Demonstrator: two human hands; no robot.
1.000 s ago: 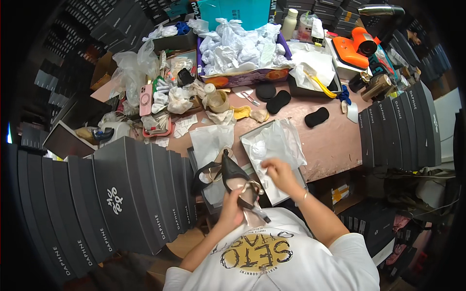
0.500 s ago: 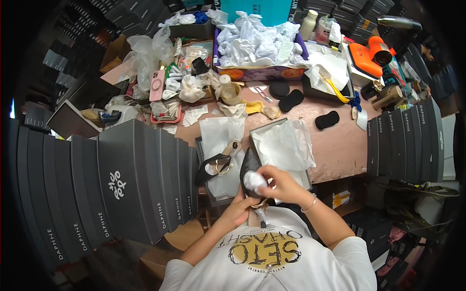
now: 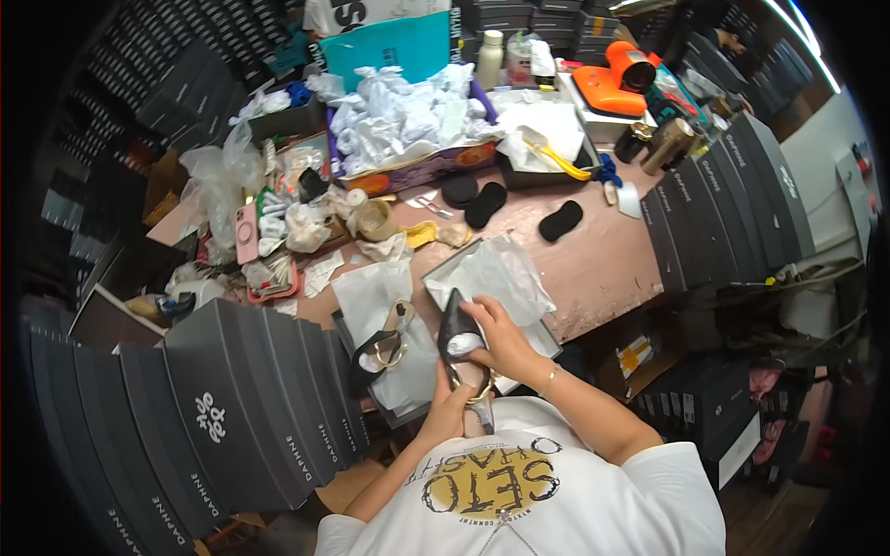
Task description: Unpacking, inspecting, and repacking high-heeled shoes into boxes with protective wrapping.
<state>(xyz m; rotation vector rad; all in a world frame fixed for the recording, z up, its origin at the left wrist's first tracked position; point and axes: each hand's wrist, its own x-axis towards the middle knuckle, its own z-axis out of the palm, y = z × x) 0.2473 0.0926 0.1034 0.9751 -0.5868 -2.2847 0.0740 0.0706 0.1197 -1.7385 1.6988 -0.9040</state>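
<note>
I hold a black pointed high-heeled shoe (image 3: 455, 326) upright in front of my chest, toe pointing away. My left hand (image 3: 447, 413) grips its heel end from below. My right hand (image 3: 497, 335) presses a wad of white tissue paper (image 3: 464, 344) into the shoe's opening. The second shoe (image 3: 382, 348), black with a gold buckle, lies on white tissue in an open shoebox (image 3: 408, 415) just left of my hands. To the right of the held shoe sits a box lid lined with white tissue (image 3: 496, 273).
Rows of dark grey shoeboxes (image 3: 232, 408) stand at my left, and more such boxes (image 3: 723, 195) at the right. The brown table (image 3: 593, 269) carries black shoe pads (image 3: 560, 221), crumpled tissue (image 3: 399, 120), a pink phone (image 3: 247, 233), tape (image 3: 373, 219) and an orange tool (image 3: 616, 83).
My right hand has taken a wad of tissue from the lined lid and brought it to the shoe, now pushing it inside. The shoe has lifted more upright.
</note>
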